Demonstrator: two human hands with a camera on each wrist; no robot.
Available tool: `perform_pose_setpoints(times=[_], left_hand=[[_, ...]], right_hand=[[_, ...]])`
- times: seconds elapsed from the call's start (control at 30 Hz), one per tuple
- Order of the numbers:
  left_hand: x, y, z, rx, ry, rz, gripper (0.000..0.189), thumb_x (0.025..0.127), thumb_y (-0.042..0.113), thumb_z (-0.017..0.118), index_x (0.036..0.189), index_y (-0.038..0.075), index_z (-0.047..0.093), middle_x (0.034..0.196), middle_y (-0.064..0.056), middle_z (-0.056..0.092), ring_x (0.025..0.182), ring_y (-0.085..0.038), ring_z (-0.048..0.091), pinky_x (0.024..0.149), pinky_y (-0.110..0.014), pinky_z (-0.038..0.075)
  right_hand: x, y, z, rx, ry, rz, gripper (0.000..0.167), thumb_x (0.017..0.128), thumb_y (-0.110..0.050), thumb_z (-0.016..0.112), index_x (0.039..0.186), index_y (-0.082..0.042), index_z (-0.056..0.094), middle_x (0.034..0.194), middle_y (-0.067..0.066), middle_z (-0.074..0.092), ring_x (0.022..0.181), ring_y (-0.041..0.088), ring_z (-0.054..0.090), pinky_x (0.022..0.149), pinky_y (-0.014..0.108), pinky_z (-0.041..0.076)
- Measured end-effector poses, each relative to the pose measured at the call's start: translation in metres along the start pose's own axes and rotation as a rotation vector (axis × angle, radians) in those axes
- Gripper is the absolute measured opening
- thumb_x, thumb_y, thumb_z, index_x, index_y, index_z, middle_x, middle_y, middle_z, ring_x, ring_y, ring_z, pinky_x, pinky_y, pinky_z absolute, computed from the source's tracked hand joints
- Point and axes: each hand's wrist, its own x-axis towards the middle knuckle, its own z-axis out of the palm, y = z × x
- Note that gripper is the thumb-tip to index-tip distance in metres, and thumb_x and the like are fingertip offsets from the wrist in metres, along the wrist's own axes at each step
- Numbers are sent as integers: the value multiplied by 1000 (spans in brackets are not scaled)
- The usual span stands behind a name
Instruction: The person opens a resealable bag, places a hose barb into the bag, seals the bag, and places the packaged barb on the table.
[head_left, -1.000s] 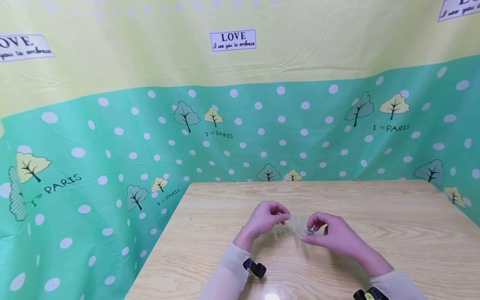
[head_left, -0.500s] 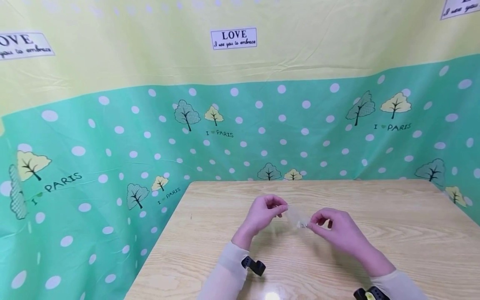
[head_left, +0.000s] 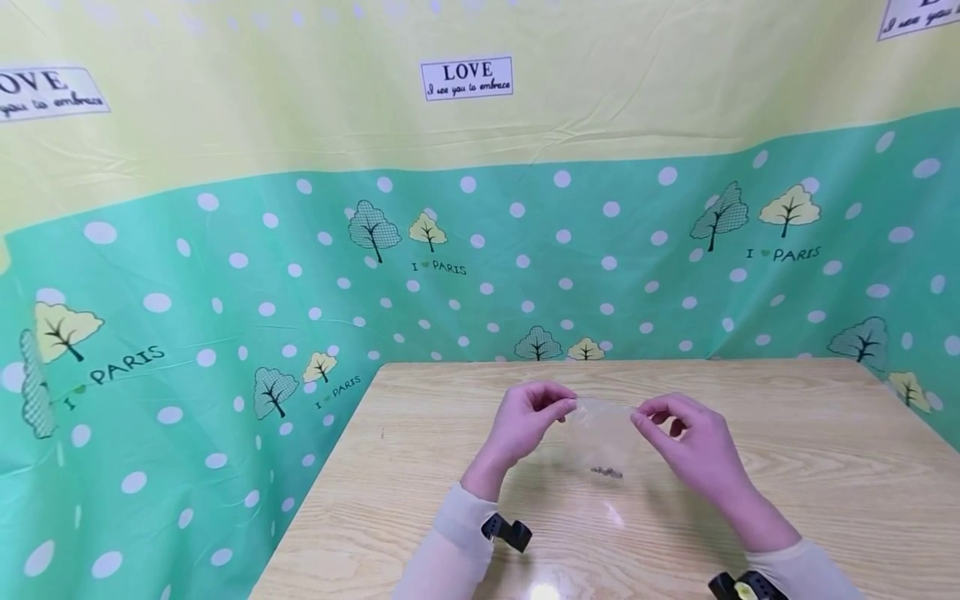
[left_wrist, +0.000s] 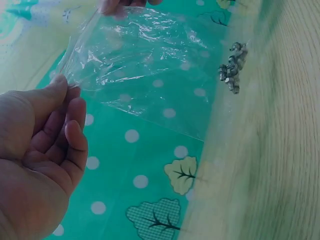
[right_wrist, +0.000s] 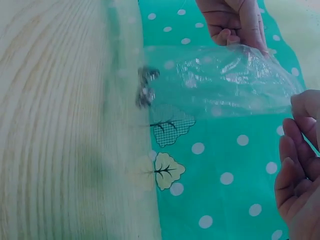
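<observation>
A clear plastic bag (head_left: 596, 437) hangs upright between my two hands over the table. Thumb and fingertips of my left hand (head_left: 528, 421) pinch its top left corner. The top right corner is pinched by my right hand (head_left: 693, 442). Several small silvery metal pieces, like little screws or nuts, lie gathered at the bottom of the bag; these metal pieces (left_wrist: 233, 67) show best in the left wrist view. In the right wrist view the bag (right_wrist: 215, 82) is stretched between both hands, its film creased near the top.
The light wooden table (head_left: 420, 500) spreads below the hands. Behind it hangs a green and yellow curtain (head_left: 480, 275) with white dots and printed trees. A black wrist strap (head_left: 510, 532) sits on the left sleeve.
My right hand has shifted from the bag's lower part to its top right corner and risen. The bag, bunched sideways before, now hangs spread out with the metal pieces at its bottom.
</observation>
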Motion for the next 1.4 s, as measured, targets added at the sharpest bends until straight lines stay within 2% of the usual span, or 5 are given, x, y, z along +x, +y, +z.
perform_pose_setpoints(times=[0.3, 0.53, 0.8, 1.03, 1.4], left_hand=[[-4, 14, 0, 119, -6, 46, 12, 106, 20, 69, 104, 11, 76, 99, -1, 75, 91, -17, 68, 79, -28, 55], [-4, 19, 6, 21, -7, 72, 9, 109, 14, 64, 109, 7, 69, 94, -4, 79, 92, -21, 77, 91, -36, 59], [-5, 17, 7, -81, -26, 66, 23, 103, 4, 71, 126, 5, 69, 99, -8, 80, 86, -19, 77, 87, -40, 63], [-6, 18, 9, -26, -114, 27, 42, 94, 4, 82, 133, 5, 68, 101, -2, 79, 89, -12, 73, 79, -28, 60], [-7, 19, 10, 8, -83, 84, 36, 96, 2, 79, 130, 8, 72, 99, -1, 70, 87, -10, 66, 79, -28, 57]], right_hand=[[2, -2, -1, -6, 27, -18, 6, 96, -12, 82, 100, -14, 78, 90, -8, 70, 82, 3, 59, 68, 16, 46], [0, -8, -3, 25, 25, 1, 5, 96, -12, 81, 101, -12, 78, 90, -7, 70, 81, 3, 59, 69, 16, 47], [-1, -15, -4, 102, 13, 84, 4, 103, -16, 75, 102, -11, 75, 90, -4, 72, 78, 8, 62, 69, 16, 49], [-2, -17, -5, 135, 21, 129, 11, 108, -19, 67, 102, -11, 71, 90, 5, 75, 78, 11, 66, 66, 21, 49], [-2, -17, -2, 177, 6, 113, 8, 109, -15, 65, 106, -10, 70, 90, 2, 75, 78, 15, 69, 68, 21, 53]])
